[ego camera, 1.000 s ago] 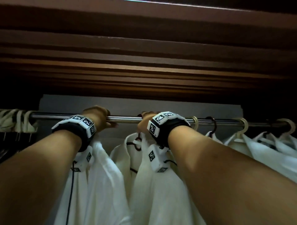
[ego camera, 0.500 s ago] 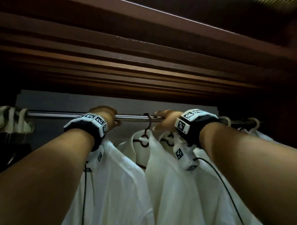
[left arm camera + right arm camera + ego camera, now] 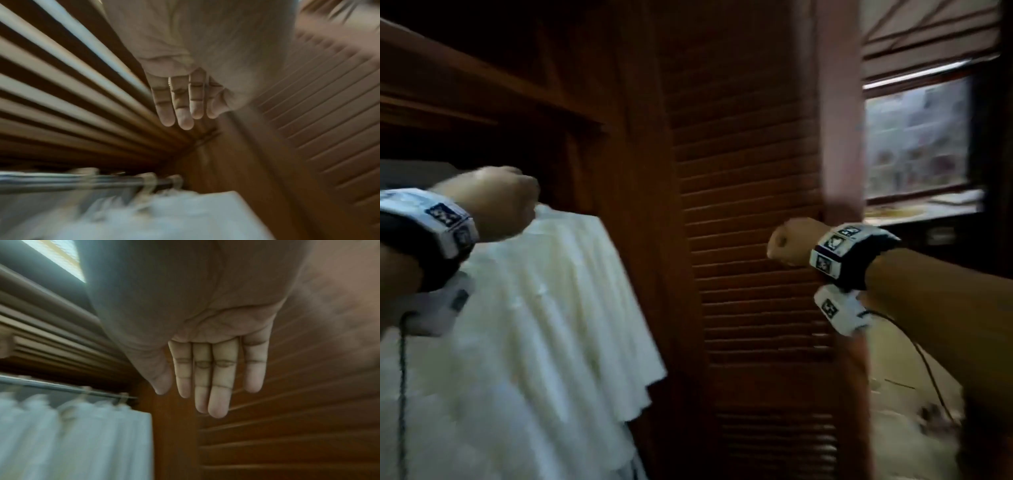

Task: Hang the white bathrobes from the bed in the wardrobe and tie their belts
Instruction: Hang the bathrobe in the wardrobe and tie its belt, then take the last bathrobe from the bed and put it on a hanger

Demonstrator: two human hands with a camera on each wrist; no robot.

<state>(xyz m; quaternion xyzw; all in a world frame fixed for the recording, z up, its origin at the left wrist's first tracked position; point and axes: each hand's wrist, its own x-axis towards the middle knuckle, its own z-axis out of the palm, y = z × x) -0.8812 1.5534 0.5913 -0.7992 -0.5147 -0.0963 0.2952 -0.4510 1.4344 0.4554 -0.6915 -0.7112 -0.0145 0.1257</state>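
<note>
White bathrobes (image 3: 544, 325) hang inside the wooden wardrobe at the left of the head view, blurred by motion. The metal rail (image 3: 61, 181) with pale hanger hooks shows low in the left wrist view, and the rail (image 3: 61, 388) shows above the robes (image 3: 78, 439) in the right wrist view. My left hand (image 3: 493, 202) is raised in front of the robes' top, off the rail, with its fingers (image 3: 176, 104) straight and holding nothing. My right hand (image 3: 791, 243) is in front of the louvred door, its fingers (image 3: 218, 378) straight and empty.
A louvred wooden wardrobe door (image 3: 750, 240) stands open in the middle, with its frame post (image 3: 839, 120) behind my right hand. A window (image 3: 917, 144) with a blind is at the upper right. A pale surface (image 3: 914, 428) lies low at the right.
Both hands have let go of the rail and drawn back, now held open. My view has swung right from the rail to the wardrobe door and window.
</note>
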